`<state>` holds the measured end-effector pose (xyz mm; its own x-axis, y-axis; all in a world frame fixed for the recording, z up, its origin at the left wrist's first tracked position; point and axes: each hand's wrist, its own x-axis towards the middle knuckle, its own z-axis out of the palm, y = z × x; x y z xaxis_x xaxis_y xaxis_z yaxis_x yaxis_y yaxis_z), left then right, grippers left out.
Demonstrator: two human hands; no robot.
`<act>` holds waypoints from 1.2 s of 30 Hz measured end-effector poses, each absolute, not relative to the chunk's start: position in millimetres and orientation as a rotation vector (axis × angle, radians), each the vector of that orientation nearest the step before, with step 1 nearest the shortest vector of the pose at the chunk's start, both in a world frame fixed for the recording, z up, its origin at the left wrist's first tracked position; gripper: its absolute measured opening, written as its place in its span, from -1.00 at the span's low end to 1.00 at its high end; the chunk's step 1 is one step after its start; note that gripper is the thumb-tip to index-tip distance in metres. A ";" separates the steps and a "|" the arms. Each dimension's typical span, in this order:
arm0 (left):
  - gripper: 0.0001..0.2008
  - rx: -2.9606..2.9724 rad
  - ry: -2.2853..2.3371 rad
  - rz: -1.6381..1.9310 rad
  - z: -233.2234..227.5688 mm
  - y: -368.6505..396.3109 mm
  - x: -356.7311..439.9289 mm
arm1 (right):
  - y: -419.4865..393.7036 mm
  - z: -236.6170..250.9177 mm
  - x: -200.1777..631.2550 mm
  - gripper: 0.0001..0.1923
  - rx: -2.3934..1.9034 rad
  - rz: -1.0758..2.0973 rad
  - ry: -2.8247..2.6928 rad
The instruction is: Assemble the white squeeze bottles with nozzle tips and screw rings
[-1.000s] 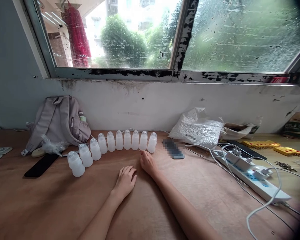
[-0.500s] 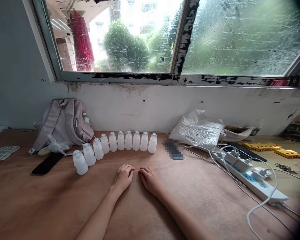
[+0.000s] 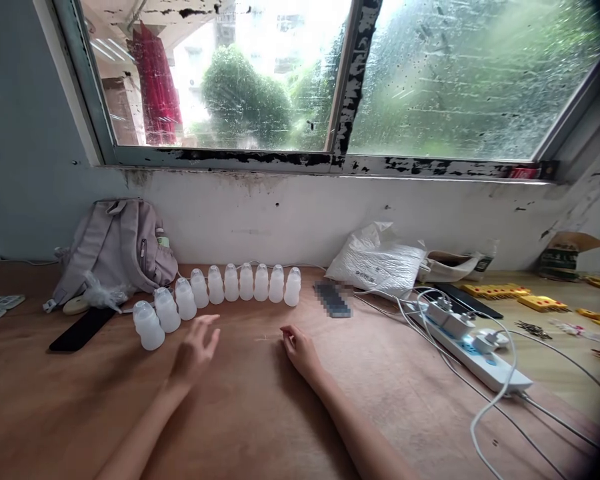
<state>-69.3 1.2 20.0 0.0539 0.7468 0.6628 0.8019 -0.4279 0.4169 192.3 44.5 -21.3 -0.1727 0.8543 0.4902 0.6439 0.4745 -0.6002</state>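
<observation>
White bottles [image 3: 231, 283] stand upright, arced across the tabletop [image 3: 250, 413] ahead of both hands. Left hand [image 3: 194, 348] nearer, bottles forward-left of it; grip released, fingers spread. Right hand [image 3: 300, 350] curled, can't tell if it's grasping anything.

The far wall [image 3: 205, 213] is whitish, shading to grey-blue at left, with dark staining beneath the window frame [image 3: 230, 159], whose surface shows black patches (heaviest on the middle upright and lower rail). Daylight enters through a spotted left pane [image 3: 300, 40] and a hazy right pane [image 3: 455, 87]. The reddish-brown tabletop [image 3: 250, 413] adjoins a paler, yellowish surface [image 3: 550, 367] at right.
</observation>
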 end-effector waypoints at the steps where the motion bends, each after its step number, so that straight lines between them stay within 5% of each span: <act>1: -0.71 -2.074 -1.617 -1.400 23.8 -1.9 -85.4 | 43.9 -21.5 191.5 -0.78 -1.247 0.319 -1.902; 9: -0.19 -1.440 -1.992 -1.563 23.4 7.9 -182.4 | 38.2 -19.1 186.3 -0.78 -1.231 0.317 -1.906; 16: -0.53 -1.272 -2.626 -1.340 23.8 0.1 -168.4 | 38.8 -19.9 188.6 -0.78 -1.244 0.347 -1.862; 21: -0.61 -1.566 -2.305 -1.471 36.7 -21.9 -119.7 | 36.1 -14.6 185.3 -0.80 -1.187 0.501 -1.752; 29: -0.66 -2.534 -1.831 -1.035 28.6 1.2 -21.4 | 28.6 12.8 185.5 -0.63 -0.885 1.296 -1.232; 36: -0.60 -2.585 -1.538 -0.893 3.7 21.4 13.5 | 22.2 19.5 183.7 -0.59 -0.924 1.265 -1.299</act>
<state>13.5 21.4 3.7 0.3575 0.8063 0.4712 0.8086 -0.5197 0.2757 183.7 22.2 19.5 -0.1493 0.9754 0.1623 -0.1365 0.1423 -0.9804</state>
